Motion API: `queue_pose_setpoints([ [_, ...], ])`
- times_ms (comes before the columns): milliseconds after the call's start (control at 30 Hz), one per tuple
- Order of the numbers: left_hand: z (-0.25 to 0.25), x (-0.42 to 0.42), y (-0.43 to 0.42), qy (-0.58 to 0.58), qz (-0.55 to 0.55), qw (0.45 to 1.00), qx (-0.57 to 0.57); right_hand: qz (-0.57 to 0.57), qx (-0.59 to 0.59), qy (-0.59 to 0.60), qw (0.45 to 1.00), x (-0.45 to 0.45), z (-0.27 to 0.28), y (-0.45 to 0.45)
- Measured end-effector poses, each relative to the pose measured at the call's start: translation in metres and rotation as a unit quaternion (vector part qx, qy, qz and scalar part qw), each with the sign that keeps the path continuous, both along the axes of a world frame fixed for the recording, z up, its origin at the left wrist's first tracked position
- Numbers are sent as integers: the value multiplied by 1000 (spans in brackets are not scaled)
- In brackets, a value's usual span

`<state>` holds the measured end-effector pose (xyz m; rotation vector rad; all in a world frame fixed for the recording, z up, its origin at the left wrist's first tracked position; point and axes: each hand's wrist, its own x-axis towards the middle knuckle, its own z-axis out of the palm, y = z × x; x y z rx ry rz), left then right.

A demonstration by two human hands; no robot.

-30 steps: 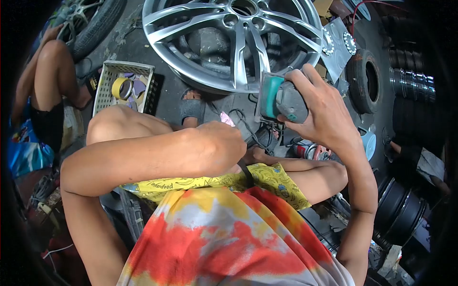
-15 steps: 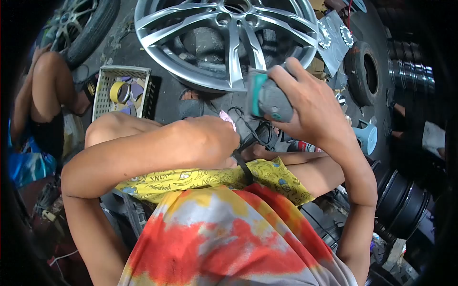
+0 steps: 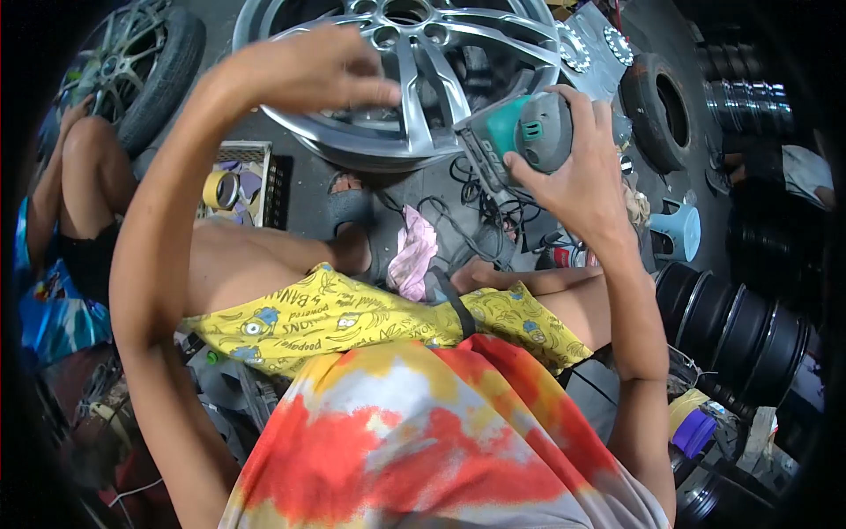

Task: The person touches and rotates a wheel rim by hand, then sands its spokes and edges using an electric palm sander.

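My right hand [image 3: 586, 167] is wrapped round a grey and green electric sander [image 3: 539, 132], lifted near the lower right rim of a silver alloy wheel [image 3: 344, 132]. The sander is tilted, its flat pad turned toward the lower left. Above the wheel's left spokes hovers my left hand [image 3: 326, 70], blurred, fingers apart, with nothing seen in it. Whether it touches the wheel I cannot tell. A crumpled pink cloth [image 3: 412, 256] hangs at the front edge of my yellow shorts [image 3: 352, 309], between my legs.
A crate [image 3: 269, 176] with a yellow tape roll [image 3: 220, 189] stands at left. Another person's leg [image 3: 88, 176] is beside a tyred wheel [image 3: 167, 79]. Black cables [image 3: 463, 234] lie below the sander. At right are a tyre [image 3: 656, 115], a blue stool [image 3: 677, 231] and stacked dark rims [image 3: 731, 335].
My left hand has left the pink cloth at my lap and swung up over the wheel. The sander has shifted slightly right and turned, its pad now more visible.
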<state>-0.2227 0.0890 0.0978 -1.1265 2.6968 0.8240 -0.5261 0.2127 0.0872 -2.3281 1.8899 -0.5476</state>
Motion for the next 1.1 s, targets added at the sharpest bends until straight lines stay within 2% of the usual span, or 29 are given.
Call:
queue_pose_setpoints([
  [33,-21,10,-15,66,23,996,-51,6,12,-12,1000,8,0,6],
  [67,-20,9,-24,71,46,996,-42,12,22,-24,999,15,0,12],
  [133,14,3,-21,42,121,992,13,13,31,-25,999,29,0,21],
  [167,2,5,-18,125,112,986,-25,-4,36,-28,999,35,1,23],
  [233,-10,14,-19,114,120,986,-30,-20,41,-28,999,44,1,25],
  [300,-7,18,-13,104,129,985,-39,-49,-8,-4,999,49,-1,25],
  [400,-8,25,-9,120,130,984,-31,-51,34,-22,998,54,5,35],
  [500,-11,28,-10,105,137,985,-18,-52,0,8,999,54,0,32],
  [567,-5,30,-6,129,95,986,-35,-69,-2,14,998,59,1,28],
  [633,-8,31,-1,148,99,983,-38,-85,-7,20,996,62,4,28],
  [700,-7,31,1,168,103,980,-39,-57,46,11,997,63,6,33],
  [767,-5,27,1,133,107,985,-30,-60,23,7,998,61,-2,31],
  [833,-28,26,-8,136,75,986,-56,-93,-20,-16,995,67,-11,31],
  [933,-41,20,-13,160,45,983,-76,-114,1,-81,990,79,-18,43],
  [967,-43,18,-14,165,41,983,-73,-70,-6,-109,992,77,-25,52],
  [1000,-42,17,-15,169,39,982,-70,-49,35,-117,991,77,-29,61],
  [1033,-41,15,-15,139,41,984,-101,-28,33,-115,992,72,-33,65],
  [1067,-36,10,-12,133,80,986,-55,-5,34,-114,993,65,-36,69],
  [1100,-34,6,-15,126,71,988,-55,-13,32,-122,992,64,-38,70],
])
